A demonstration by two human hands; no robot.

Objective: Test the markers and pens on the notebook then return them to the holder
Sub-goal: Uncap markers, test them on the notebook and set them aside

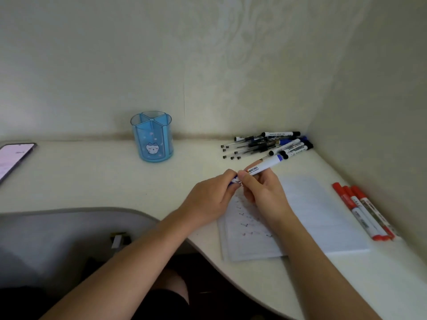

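A white marker with blue ends (265, 166) is held above the open notebook (318, 215). My right hand (261, 192) grips its barrel. My left hand (212, 199) pinches the blue cap end of the same marker. The notebook's left page carries several small test marks. A blue see-through holder (152, 137) with a cat picture stands at the back by the wall, with nothing visible in its compartments. A heap of black and blue pens and markers (268, 144) lies in the back right corner. Three red markers (365, 213) lie to the right of the notebook.
A lit phone (13, 160) lies at the desk's left edge. The white desk (92, 176) has a curved front cut-out with a grey chair (69, 229) below it. Walls close in at the back and right.
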